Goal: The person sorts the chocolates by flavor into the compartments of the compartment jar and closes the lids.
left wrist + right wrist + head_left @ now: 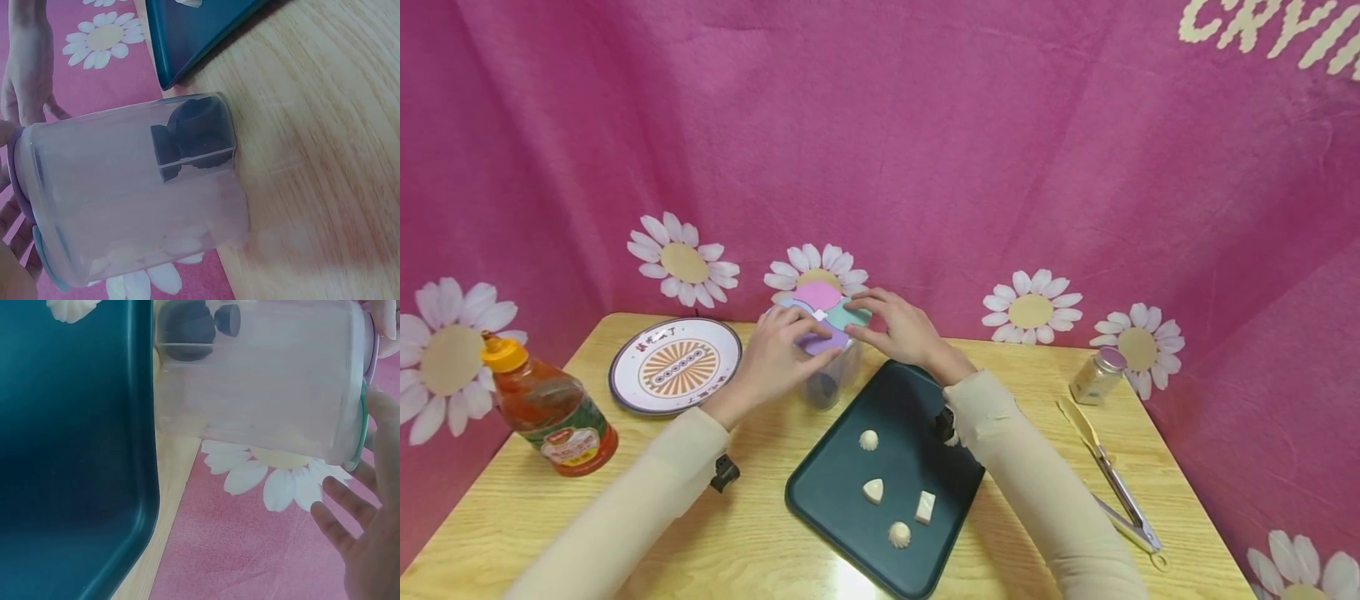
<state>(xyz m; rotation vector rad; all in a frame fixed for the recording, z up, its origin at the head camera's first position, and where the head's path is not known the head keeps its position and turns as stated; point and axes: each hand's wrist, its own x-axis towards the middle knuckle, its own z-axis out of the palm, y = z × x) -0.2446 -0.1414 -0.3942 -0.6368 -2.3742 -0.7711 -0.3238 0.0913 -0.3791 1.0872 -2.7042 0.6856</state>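
A tall clear canister stands on the table between both hands. Its lid is split into pink, blue, purple and green sections. My left hand grips the lid at its blue and purple side, fingers bent over the top. From the other side my right hand pinches the green section between thumb and forefinger, while its other fingers spread away in the right wrist view. Through the canister's wall, dark chunky pieces show at the bottom.
Right of the canister lies a dark tray with several cream-coloured moulded pieces. A patterned plate and a red sauce bottle with a yellow cap are at left. Tongs and a small lidded jar are at right.
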